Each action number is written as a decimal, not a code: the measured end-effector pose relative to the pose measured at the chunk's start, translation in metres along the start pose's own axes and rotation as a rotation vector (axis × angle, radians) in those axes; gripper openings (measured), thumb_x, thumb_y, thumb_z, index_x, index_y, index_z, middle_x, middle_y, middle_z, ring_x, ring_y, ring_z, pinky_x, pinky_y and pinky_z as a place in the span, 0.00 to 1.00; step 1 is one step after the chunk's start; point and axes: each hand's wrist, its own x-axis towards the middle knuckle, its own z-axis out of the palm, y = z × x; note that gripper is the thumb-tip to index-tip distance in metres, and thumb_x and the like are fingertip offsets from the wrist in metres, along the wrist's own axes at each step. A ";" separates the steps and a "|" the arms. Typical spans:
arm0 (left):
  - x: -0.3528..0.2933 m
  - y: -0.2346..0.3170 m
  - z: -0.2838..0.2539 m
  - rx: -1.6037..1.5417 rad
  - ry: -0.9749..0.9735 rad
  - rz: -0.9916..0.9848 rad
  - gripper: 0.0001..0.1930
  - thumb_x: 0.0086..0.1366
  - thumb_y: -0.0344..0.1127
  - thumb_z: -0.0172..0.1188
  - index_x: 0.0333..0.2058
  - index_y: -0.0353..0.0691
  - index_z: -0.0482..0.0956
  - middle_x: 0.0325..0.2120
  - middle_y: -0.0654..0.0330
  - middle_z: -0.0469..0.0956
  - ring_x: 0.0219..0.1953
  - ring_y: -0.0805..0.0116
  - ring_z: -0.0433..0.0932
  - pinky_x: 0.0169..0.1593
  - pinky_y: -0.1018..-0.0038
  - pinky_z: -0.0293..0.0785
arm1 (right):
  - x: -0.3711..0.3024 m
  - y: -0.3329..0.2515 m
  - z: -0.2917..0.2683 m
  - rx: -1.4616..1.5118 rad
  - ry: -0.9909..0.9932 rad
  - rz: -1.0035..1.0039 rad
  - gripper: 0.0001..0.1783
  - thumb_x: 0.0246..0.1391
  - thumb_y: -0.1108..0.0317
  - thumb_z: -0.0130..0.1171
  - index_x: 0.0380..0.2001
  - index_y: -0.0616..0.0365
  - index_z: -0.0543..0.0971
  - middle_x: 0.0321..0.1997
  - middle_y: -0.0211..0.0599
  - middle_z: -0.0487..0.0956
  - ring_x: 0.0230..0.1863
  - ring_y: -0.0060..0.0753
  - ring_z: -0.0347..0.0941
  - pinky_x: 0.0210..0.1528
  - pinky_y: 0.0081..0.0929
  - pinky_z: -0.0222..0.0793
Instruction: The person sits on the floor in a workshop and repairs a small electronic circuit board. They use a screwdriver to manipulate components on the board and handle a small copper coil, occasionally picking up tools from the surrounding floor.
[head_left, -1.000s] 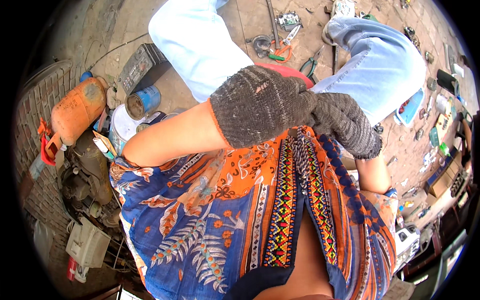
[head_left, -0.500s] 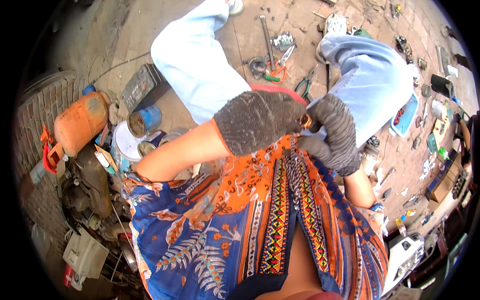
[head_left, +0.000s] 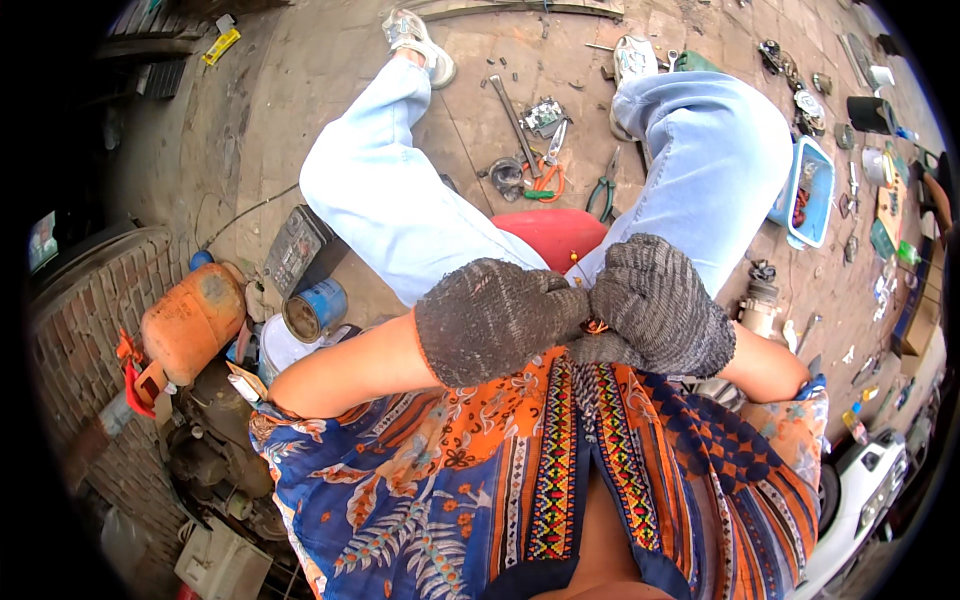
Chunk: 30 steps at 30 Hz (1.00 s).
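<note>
Both of my hands wear dark grey knitted work gloves and meet in front of my patterned shirt, above my lap. My left hand point(head_left: 500, 322) is closed, its fingertips pinched towards the right one. My right hand point(head_left: 662, 308) is closed too, fingers curled and thumb underneath. Between them shows a small copper-coloured piece point(head_left: 596, 326), with thin wire-like ends sticking up. Most of it is hidden by the gloves, so its kind cannot be made out. Beyond the hands, a red rounded surface point(head_left: 562, 232) shows between my thighs.
On the paving ahead lie orange-handled scissors point(head_left: 546, 178), pliers point(head_left: 604, 190), a metal bar point(head_left: 513, 118) and a circuit board point(head_left: 543, 116). A blue tray point(head_left: 812, 195) stands right. To the left are a blue tin point(head_left: 316, 309), an orange gas cylinder point(head_left: 193, 322) and a dark battery-like box point(head_left: 296, 248).
My view has tilted, showing more ground ahead. Both hands sit lower, closer to my shirt, and the right fingers have curled further. The copper-coloured piece is more covered than before.
</note>
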 end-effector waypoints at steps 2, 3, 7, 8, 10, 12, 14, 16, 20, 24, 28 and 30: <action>-0.002 0.000 0.003 0.107 0.008 0.077 0.08 0.59 0.33 0.48 0.37 0.40 0.71 0.25 0.58 0.74 0.26 0.61 0.77 0.26 0.66 0.70 | -0.003 -0.003 -0.002 0.004 -0.002 -0.018 0.21 0.37 0.47 0.65 0.23 0.54 0.77 0.25 0.33 0.73 0.29 0.40 0.68 0.31 0.38 0.61; -0.003 0.003 0.002 0.130 -0.011 0.083 0.09 0.59 0.33 0.49 0.38 0.40 0.72 0.25 0.58 0.74 0.26 0.62 0.77 0.25 0.67 0.70 | -0.005 -0.005 -0.001 0.023 0.027 -0.025 0.20 0.37 0.47 0.66 0.22 0.53 0.77 0.26 0.34 0.73 0.30 0.40 0.70 0.32 0.37 0.62; -0.015 0.013 0.001 0.145 -0.081 0.078 0.12 0.59 0.33 0.49 0.41 0.39 0.73 0.25 0.60 0.74 0.24 0.65 0.76 0.22 0.70 0.69 | -0.007 -0.016 0.001 0.003 0.100 -0.091 0.21 0.37 0.47 0.66 0.23 0.53 0.76 0.25 0.37 0.73 0.32 0.41 0.72 0.33 0.38 0.66; -0.017 0.016 -0.001 0.171 -0.069 0.076 0.12 0.59 0.33 0.49 0.41 0.39 0.73 0.24 0.60 0.74 0.23 0.65 0.76 0.22 0.70 0.68 | -0.004 -0.019 0.001 0.018 0.083 -0.089 0.20 0.38 0.47 0.66 0.24 0.53 0.76 0.25 0.37 0.73 0.32 0.41 0.72 0.33 0.38 0.66; -0.011 0.009 -0.002 0.190 -0.033 0.117 0.12 0.59 0.33 0.49 0.40 0.39 0.73 0.24 0.60 0.75 0.22 0.65 0.76 0.21 0.71 0.68 | -0.002 -0.019 0.004 0.021 0.029 -0.042 0.20 0.39 0.48 0.65 0.24 0.54 0.77 0.25 0.37 0.74 0.32 0.41 0.73 0.33 0.39 0.66; -0.007 0.006 0.006 0.347 -0.316 -0.158 0.15 0.56 0.34 0.51 0.43 0.40 0.73 0.19 0.57 0.73 0.23 0.61 0.76 0.22 0.68 0.69 | 0.000 -0.006 0.020 0.111 -0.112 0.099 0.21 0.44 0.48 0.62 0.26 0.56 0.76 0.25 0.39 0.74 0.30 0.43 0.72 0.33 0.38 0.66; -0.006 -0.039 0.023 0.324 -0.153 -0.122 0.14 0.57 0.35 0.52 0.43 0.41 0.73 0.19 0.56 0.73 0.23 0.61 0.76 0.23 0.68 0.69 | 0.003 0.020 0.042 0.224 -0.059 0.220 0.21 0.46 0.48 0.61 0.27 0.58 0.75 0.26 0.40 0.74 0.30 0.44 0.71 0.33 0.38 0.66; 0.002 -0.047 0.016 0.549 0.154 -0.135 0.13 0.58 0.36 0.54 0.43 0.43 0.74 0.20 0.57 0.73 0.23 0.60 0.76 0.25 0.68 0.69 | 0.006 0.032 0.043 0.349 0.060 0.369 0.19 0.50 0.53 0.60 0.30 0.59 0.74 0.24 0.36 0.73 0.27 0.35 0.70 0.31 0.32 0.65; 0.000 -0.040 0.009 0.460 0.405 -0.181 0.13 0.57 0.39 0.59 0.41 0.46 0.79 0.26 0.58 0.78 0.26 0.60 0.77 0.28 0.68 0.72 | 0.009 0.032 0.049 0.642 0.265 0.529 0.12 0.51 0.65 0.61 0.35 0.60 0.74 0.25 0.31 0.72 0.28 0.22 0.67 0.33 0.23 0.66; 0.006 -0.040 0.004 0.424 0.348 -0.206 0.15 0.55 0.39 0.61 0.42 0.45 0.79 0.29 0.57 0.79 0.28 0.58 0.78 0.31 0.68 0.73 | 0.009 0.032 0.054 0.577 0.376 0.509 0.11 0.50 0.68 0.61 0.36 0.61 0.75 0.28 0.31 0.74 0.30 0.21 0.68 0.36 0.22 0.67; 0.010 -0.033 -0.001 0.158 0.395 -0.324 0.15 0.55 0.37 0.62 0.42 0.42 0.79 0.31 0.54 0.80 0.28 0.56 0.78 0.32 0.69 0.73 | 0.010 0.025 0.052 0.670 0.471 0.575 0.11 0.50 0.70 0.61 0.37 0.61 0.75 0.28 0.31 0.75 0.31 0.24 0.70 0.36 0.23 0.68; 0.008 -0.039 0.004 0.088 0.452 -0.320 0.15 0.55 0.36 0.63 0.42 0.41 0.79 0.31 0.52 0.80 0.29 0.56 0.78 0.33 0.70 0.73 | 0.012 0.025 0.047 0.676 0.470 0.578 0.11 0.50 0.70 0.61 0.38 0.60 0.76 0.29 0.31 0.75 0.32 0.26 0.71 0.36 0.23 0.68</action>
